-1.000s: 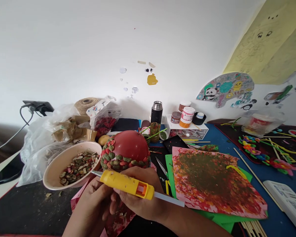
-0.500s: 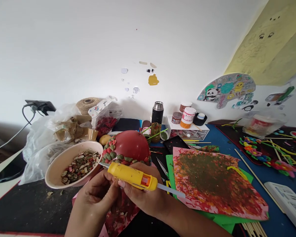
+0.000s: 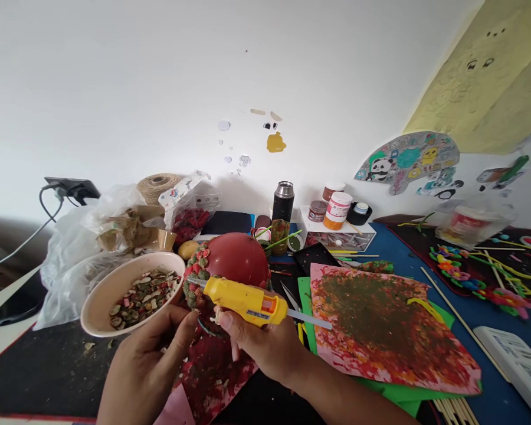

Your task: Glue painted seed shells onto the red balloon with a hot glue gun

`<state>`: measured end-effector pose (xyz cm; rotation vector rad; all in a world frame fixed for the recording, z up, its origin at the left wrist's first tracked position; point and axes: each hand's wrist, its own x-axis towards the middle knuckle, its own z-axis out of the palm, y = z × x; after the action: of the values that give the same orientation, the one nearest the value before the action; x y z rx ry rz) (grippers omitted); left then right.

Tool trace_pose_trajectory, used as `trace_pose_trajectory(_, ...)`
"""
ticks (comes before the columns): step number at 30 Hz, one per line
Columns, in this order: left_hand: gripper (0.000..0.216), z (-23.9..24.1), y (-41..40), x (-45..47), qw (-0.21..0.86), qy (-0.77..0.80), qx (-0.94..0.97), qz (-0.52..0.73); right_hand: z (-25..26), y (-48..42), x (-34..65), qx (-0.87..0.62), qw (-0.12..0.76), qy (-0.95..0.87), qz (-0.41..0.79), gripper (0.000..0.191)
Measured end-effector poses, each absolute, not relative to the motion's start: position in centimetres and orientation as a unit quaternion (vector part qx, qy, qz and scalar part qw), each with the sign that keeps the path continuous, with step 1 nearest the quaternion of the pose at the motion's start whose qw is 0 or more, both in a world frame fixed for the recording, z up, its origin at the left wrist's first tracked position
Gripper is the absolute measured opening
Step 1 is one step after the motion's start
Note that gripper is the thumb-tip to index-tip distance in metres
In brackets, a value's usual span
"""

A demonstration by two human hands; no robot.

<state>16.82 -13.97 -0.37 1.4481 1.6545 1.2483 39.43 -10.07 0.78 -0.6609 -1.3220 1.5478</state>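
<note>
A yellow hot glue gun (image 3: 239, 300) with a pale glue stick (image 3: 310, 319) out of its back is gripped in my right hand (image 3: 272, 348). Its nozzle points left, in front of a red balloon (image 3: 239, 260) partly covered with red and green dried pieces (image 3: 197, 262). By my right thumb tip shows a small pale scrap (image 3: 218, 314). My left hand (image 3: 148, 360) is closed, thumb and forefinger pinched just below the nozzle, apart from my right hand; whatever lies between those fingertips is too small to make out. Under both hands lies paint-smeared pink paper (image 3: 216, 378).
A pink bowl (image 3: 91, 307) of dried slices stands left, beside clear plastic bags (image 3: 66, 271). Behind the balloon rises a black flask (image 3: 283, 206); paint jars (image 3: 337, 206) stand on a white box. Painted paper (image 3: 393, 324) and sticks (image 3: 462, 321) lie on the right.
My hands have parted: the left moved left and down, away from the right. The glue gun has shifted slightly right.
</note>
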Motion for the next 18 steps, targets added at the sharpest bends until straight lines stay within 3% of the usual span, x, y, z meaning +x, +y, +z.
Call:
trace_pose_trajectory(3, 0.075, -1.6, -13.6, 15.6, 0.252, 0.653, 0.55, 0.455, 0.7, -10.1, 39.4, -0.274, 0.478, -0.542, 0.635, 0.07)
trace_pose_trajectory(6, 0.081, -2.3, -13.7, 15.0, 0.269, 0.649, 0.545, 0.457, 0.4, -10.0, 39.4, -0.279, 0.473, -0.545, 0.634, 0.071)
trace_pose_trajectory(10, 0.069, -1.8, -15.0, 15.8, 0.293, 0.62, 0.527, 0.502, 0.1, -10.0, 39.6, -0.28, 0.469, -0.563, 0.621, 0.068)
trace_pose_trajectory(14, 0.064, 0.5, -16.4, 18.1, 0.352, 0.592, 0.538, 0.486, -0.1, -10.0, 39.6, -0.28, 0.509, -0.599, 0.551, 0.051)
trace_pose_trajectory(18, 0.071, 2.7, -16.9, 20.4, 0.342, 0.599, 0.511, 0.513, -0.3, -10.1, 39.6, -0.269, 0.535, -0.632, 0.492, 0.035)
